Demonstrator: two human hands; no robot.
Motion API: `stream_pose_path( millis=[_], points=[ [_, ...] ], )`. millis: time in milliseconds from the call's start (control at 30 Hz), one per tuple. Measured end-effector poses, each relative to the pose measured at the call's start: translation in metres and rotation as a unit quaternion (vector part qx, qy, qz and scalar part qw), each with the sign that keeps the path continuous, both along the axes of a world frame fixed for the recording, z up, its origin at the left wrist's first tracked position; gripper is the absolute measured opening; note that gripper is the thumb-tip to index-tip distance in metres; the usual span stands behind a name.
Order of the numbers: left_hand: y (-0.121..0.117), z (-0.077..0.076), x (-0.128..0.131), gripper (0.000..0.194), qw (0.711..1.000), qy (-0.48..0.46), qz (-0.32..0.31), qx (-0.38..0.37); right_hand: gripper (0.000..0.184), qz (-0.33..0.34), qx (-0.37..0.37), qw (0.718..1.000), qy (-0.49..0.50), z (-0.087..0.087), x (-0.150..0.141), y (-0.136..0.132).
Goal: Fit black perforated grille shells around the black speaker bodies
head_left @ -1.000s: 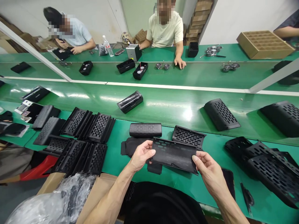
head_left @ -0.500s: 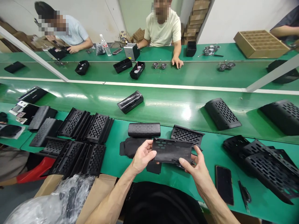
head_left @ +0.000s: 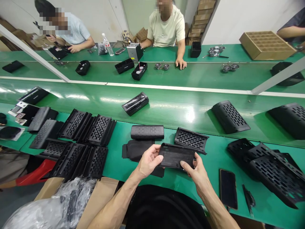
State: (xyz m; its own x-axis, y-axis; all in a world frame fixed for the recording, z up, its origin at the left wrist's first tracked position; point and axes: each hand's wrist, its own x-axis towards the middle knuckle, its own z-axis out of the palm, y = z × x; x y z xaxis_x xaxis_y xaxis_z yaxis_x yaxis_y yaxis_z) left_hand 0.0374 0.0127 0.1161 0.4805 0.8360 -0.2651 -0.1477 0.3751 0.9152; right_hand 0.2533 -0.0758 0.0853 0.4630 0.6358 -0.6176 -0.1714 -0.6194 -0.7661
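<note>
A black plastic speaker cover (head_left: 176, 156) is held between my two hands, its hollow inner side turned up. My left hand (head_left: 150, 160) grips its left end with the thumb on the near rim. At the right end, my right hand (head_left: 193, 167) pinches it, thumb over the front edge. Beneath and behind it lie flat black mesh sheets (head_left: 139, 150), partly hidden. A slotted grille shell (head_left: 190, 140) rests just behind the cover, and a closed black cover (head_left: 147, 132) sits at the back edge of the bench.
Stacked grille shells stand left (head_left: 97, 130) and right (head_left: 274, 165). A phone (head_left: 228, 188) and a dark pointed tool (head_left: 248, 200) lie to the right. Speaker housings (head_left: 135, 103) sit on the green belt (head_left: 171, 108). Plastic-wrapped parts (head_left: 59, 203) fill a box at lower left. Co-workers sit opposite.
My right hand has moved slightly left and closed more firmly on the cover's end. The cover has turned so its hollow inside shows more. Housings on the belt have shifted slightly right.
</note>
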Motion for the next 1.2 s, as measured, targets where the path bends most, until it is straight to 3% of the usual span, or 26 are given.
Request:
stream_pose_path(
  millis=[167, 367, 467, 833, 1200],
  points=[
    [0.002, -0.005, -0.001, 0.041, 1.000, -0.014, 0.007, -0.022, 0.116, -0.008, -0.013, 1.000, 0.001, 0.004, 0.000, -0.002],
    [0.009, -0.020, -0.008, 0.043, 0.992, -0.057, 0.017, -0.115, 0.053, -0.005, -0.006, 0.995, 0.102, 0.016, 0.022, -0.002],
    [0.012, -0.022, -0.010, 0.040, 0.987, -0.067, 0.019, -0.147, 0.042, 0.002, 0.017, 0.990, 0.137, 0.017, 0.029, -0.002],
    [0.013, -0.026, -0.008, 0.032, 0.983, -0.082, 0.033, -0.163, 0.042, 0.005, 0.031, 0.983, 0.182, 0.022, 0.028, -0.006],
    [0.014, -0.020, -0.010, 0.035, 0.987, -0.067, 0.040, -0.141, 0.044, 0.032, 0.052, 0.983, 0.172, 0.026, 0.030, -0.005]
  ],
)
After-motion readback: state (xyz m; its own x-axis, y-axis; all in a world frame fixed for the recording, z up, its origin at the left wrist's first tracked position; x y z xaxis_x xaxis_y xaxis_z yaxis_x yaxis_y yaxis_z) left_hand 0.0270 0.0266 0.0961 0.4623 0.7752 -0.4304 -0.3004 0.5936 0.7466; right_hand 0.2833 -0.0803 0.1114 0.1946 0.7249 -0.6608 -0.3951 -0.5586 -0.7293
